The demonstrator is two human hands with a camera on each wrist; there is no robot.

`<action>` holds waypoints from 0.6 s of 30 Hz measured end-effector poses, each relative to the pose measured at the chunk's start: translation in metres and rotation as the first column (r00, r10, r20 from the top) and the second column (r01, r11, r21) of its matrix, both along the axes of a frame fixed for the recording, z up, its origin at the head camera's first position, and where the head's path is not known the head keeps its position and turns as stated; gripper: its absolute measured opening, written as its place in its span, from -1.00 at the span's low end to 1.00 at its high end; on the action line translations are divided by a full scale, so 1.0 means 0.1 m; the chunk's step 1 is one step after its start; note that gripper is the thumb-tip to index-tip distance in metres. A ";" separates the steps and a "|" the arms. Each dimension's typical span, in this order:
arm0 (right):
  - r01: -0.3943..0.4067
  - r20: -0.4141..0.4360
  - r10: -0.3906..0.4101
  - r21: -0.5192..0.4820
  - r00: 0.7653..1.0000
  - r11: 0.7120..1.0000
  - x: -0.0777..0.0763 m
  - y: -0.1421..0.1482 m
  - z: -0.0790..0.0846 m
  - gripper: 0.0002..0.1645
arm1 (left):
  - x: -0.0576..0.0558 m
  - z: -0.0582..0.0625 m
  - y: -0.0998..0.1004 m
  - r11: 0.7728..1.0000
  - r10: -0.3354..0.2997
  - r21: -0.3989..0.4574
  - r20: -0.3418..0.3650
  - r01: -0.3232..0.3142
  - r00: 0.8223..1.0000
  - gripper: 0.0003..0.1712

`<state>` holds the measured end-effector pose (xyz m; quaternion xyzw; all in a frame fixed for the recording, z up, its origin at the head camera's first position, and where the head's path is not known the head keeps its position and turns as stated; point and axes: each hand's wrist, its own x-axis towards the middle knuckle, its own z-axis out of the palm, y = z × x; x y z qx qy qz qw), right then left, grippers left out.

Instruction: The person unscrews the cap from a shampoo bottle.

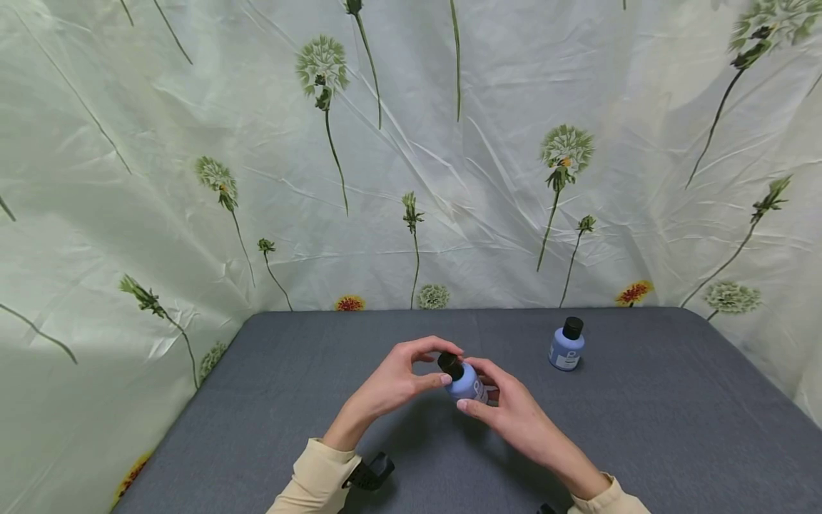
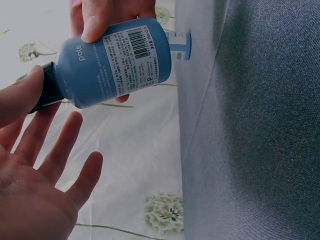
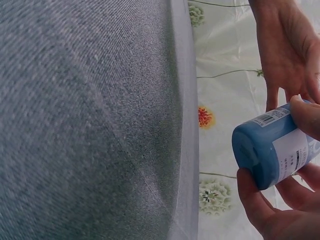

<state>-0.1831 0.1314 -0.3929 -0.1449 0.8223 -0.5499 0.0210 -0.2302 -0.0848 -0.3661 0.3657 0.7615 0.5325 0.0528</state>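
Observation:
A small blue bottle [image 1: 467, 385] with a black cap [image 1: 450, 365] is held tilted above the table, its cap end toward the left hand. My left hand [image 1: 397, 378] pinches the cap between thumb and fingers; in the left wrist view its other fingers [image 2: 82, 175] are spread apart from the bottle. My right hand [image 1: 514, 410] grips the bottle's body, thumb on the near side. White print and a barcode label [image 2: 137, 55] show on the bottle in the left wrist view. In the right wrist view the bottle's base [image 3: 247, 155] faces the camera, and the cap is out of sight.
A second blue bottle [image 1: 566, 350] with a black cap stands upright on the grey cloth-covered table [image 1: 308, 364], to the right of the hands. Behind the table hangs a pale curtain [image 1: 449, 164] printed with dandelions. A black wrist strap [image 1: 371, 472] sits at the left sleeve.

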 end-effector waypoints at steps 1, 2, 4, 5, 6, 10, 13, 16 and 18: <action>0.005 0.000 -0.005 -0.002 1.000 1.000 0.00 0.00 0.00 -0.30 | 0.00 0.00 0.00 1.000 0.010 -0.002 -0.004 -0.010 1.000 -0.62; 0.010 -0.002 -0.010 -0.005 1.000 1.000 0.00 0.00 0.00 -0.31 | 0.00 0.00 0.00 1.000 0.021 -0.003 -0.003 -0.021 1.000 -0.63; 0.024 -0.010 -0.025 -0.006 1.000 1.000 0.00 0.00 -0.01 -0.31 | 0.00 0.00 0.01 0.999 0.044 -0.005 -0.005 -0.044 0.999 -0.64; 0.032 -0.013 -0.032 -0.008 0.999 0.999 0.00 0.00 -0.01 -0.31 | 0.00 0.00 0.01 0.998 0.055 -0.005 -0.007 -0.055 0.998 -0.65; 0.039 -0.015 -0.039 -0.008 0.999 0.999 0.00 -0.01 -0.01 -0.32 | 0.00 0.00 0.01 0.998 0.067 -0.007 -0.010 -0.067 0.998 -0.66; 0.065 -0.023 -0.064 0.002 0.998 0.998 0.00 -0.01 0.00 -0.34 | 0.02 0.00 0.02 0.995 0.095 -0.006 -0.017 -0.095 0.995 -0.68; 0.076 -0.025 -0.076 0.012 0.997 0.997 0.00 0.00 0.01 -0.35 | 0.02 -0.01 0.03 0.995 0.102 -0.006 -0.021 -0.102 0.995 -0.67; 0.082 -0.019 -0.082 0.018 0.996 0.996 0.00 0.01 0.01 -0.33 | 0.02 -0.01 0.03 0.996 0.093 -0.008 -0.022 -0.093 0.995 -0.62; 0.081 -0.011 -0.081 0.014 0.997 0.997 -0.01 0.02 0.02 -0.34 | 0.02 -0.01 0.03 0.998 0.065 -0.010 -0.016 -0.065 0.998 -0.56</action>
